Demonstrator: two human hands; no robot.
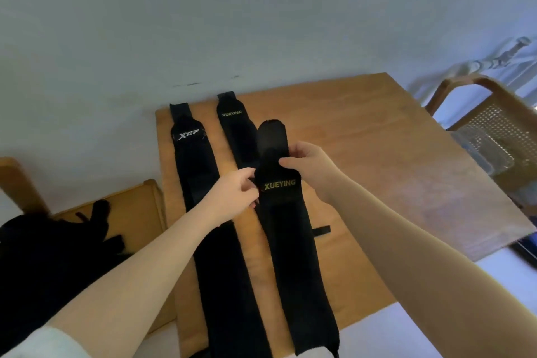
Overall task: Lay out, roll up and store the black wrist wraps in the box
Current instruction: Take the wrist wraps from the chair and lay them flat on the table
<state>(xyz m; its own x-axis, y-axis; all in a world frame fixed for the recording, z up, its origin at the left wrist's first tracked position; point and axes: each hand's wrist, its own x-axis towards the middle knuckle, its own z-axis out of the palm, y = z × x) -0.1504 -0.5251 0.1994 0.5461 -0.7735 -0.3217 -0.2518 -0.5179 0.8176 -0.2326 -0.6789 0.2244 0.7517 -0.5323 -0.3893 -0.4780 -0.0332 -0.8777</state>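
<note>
Three long black wrist wraps lie lengthwise on the wooden table [377, 154]. The left wrap [191, 160] carries a white logo. The middle wrap [232, 131] reads XUEYING at its far end. The right wrap [287, 256], also marked XUEYING, has its far end lifted. My left hand [232, 192] pinches the left edge of that raised end. My right hand [305, 161] pinches its right edge near the narrow tab. No box is visible.
A wooden chair seat [136, 206] at the left holds a heap of black fabric [43, 256]. A cane-backed chair [494, 125] stands at the right with a clear container behind it. A pale wall runs behind the table.
</note>
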